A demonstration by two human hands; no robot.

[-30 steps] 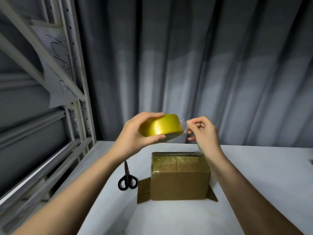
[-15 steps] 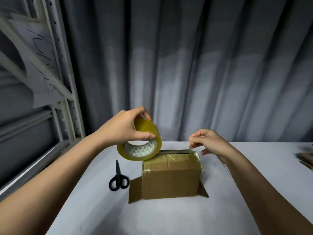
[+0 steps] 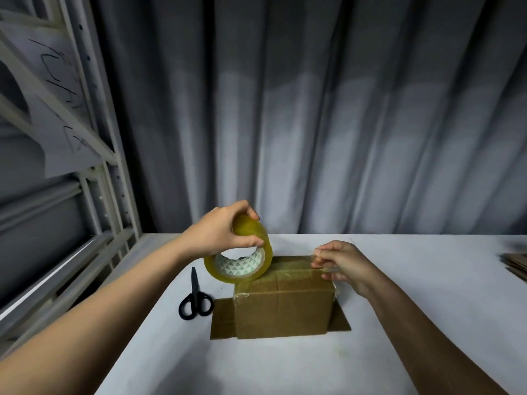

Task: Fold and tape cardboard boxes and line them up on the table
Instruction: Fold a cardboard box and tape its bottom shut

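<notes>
My left hand (image 3: 219, 232) grips the tape roll (image 3: 238, 256), and my right hand (image 3: 340, 262) pinches the pulled-out tape end (image 3: 325, 269). Both have dropped from mid-air to the box (image 3: 285, 297), so the strip is ready to press down. The box sits on the table (image 3: 413, 309) directly beneath my hands, scissors (image 3: 195, 299) to its left.
</notes>
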